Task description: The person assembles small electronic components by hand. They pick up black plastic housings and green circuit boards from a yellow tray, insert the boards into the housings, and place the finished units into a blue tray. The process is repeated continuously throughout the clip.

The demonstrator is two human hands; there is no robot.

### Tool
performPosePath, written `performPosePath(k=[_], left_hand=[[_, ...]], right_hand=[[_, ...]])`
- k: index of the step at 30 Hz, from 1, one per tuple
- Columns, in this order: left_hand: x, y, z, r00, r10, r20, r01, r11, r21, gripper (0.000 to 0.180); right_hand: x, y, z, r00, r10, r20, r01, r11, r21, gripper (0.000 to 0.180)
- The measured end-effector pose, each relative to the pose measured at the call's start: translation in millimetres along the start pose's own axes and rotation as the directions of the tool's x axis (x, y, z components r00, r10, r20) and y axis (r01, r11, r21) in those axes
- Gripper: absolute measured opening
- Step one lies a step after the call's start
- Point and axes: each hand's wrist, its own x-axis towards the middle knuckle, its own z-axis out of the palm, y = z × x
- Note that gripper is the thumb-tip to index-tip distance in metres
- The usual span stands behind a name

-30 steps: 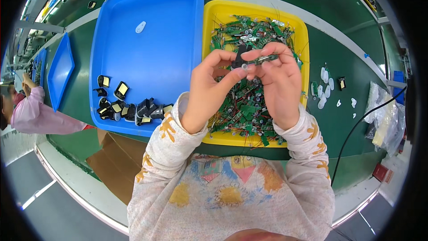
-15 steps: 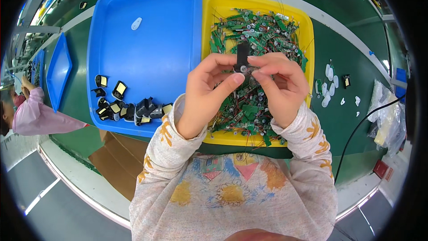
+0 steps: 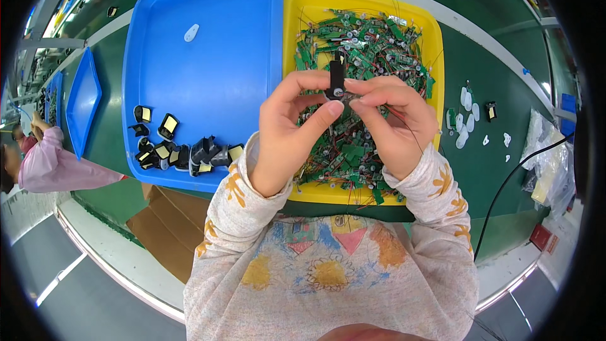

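Observation:
Above the yellow tray (image 3: pixel 435 145), my left hand (image 3: pixel 293 117) pinches a small black plastic part (image 3: pixel 337 76) between thumb and forefinger. The part stands tall and narrow, with a small round greyish piece at its lower end. My right hand (image 3: pixel 399 117) is closed just beside that end, thumb against fingertips, with thin red and dark wires (image 3: pixel 396 113) coming out from its fingers. Whether the wires join the black part is hidden by the fingertips. Under both hands, the tray holds a heap of green circuit boards (image 3: pixel 353 158) with wires.
At left, a blue tray (image 3: pixel 202 82) holds several black parts with pale yellow pads (image 3: pixel 167 127) and one white oval piece (image 3: pixel 191 33). White ovals (image 3: pixel 468 101), another black part (image 3: pixel 491 111), plastic bags (image 3: pixel 546 158) and a black cable (image 3: pixel 505 183) lie right. A person in pink (image 3: pixel 60 161) is at far left.
The black part has turned a little in my left fingers, showing a pale patch near its top. Red wires now show by my right fingers. Both hands stay nearly in place.

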Motion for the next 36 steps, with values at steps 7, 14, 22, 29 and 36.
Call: performPosePath(k=[7, 14, 22, 29, 36], left_hand=[[-1.4, -0.1, 1.4, 1.000, -0.012, -0.025, 0.011, 1.000, -0.010, 0.021], [-2.6, 2.1, 3.6, 0.998, -0.031, -0.048, 0.028, 0.997, -0.069, 0.018], [-2.6, -0.6, 3.9, 1.000, -0.029, -0.004, 0.029, 0.997, -0.077, 0.016], [-2.8, 0.2, -0.2, 0.995, -0.076, 0.063, 0.092, 0.946, -0.311, 0.015], [-5.7, -1.7, -0.6, 0.996, -0.027, 0.087, 0.048, 0.966, -0.254, 0.016]], right_hand=[[0.2, -2.0, 1.3, 0.999, 0.046, -0.006, -0.046, 0.999, 0.001, 0.014], [-0.9, -5.3, 1.2, 0.998, 0.053, 0.043, -0.053, 0.999, -0.009, 0.015], [-0.8, -2.8, 1.0, 0.998, -0.024, 0.061, 0.027, 0.999, -0.043, 0.020], [-1.5, 0.0, 6.7, 0.997, -0.067, 0.044, 0.068, 0.998, -0.008, 0.025], [0.5, 0.5, 0.1, 0.996, -0.039, 0.074, 0.041, 0.999, -0.015, 0.021]])
